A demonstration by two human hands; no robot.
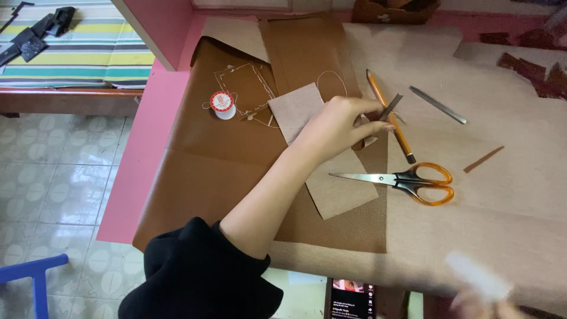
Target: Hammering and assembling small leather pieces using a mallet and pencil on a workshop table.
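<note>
My left hand [339, 121] reaches from a black sleeve across a brown leather sheet [207, 159] and pinches a short grey metal strip [390, 107] at its fingertips. The strip sits just over an orange pencil-like tool [397, 131]. Under the hand lie a beige fabric piece [293, 110] and a longer beige strip [342, 189]. My right hand [478, 295] is a blur at the bottom right edge with something pale and white by it; its grip is unclear.
Orange-handled scissors [416, 180] lie right of the hand, a metal ruler [438, 105] and a thin leather strip [483, 159] farther right. A white thread spool [223, 105] stands on the leather. A phone [352, 295] rests at the near edge. Pink table edge [142, 153] at left.
</note>
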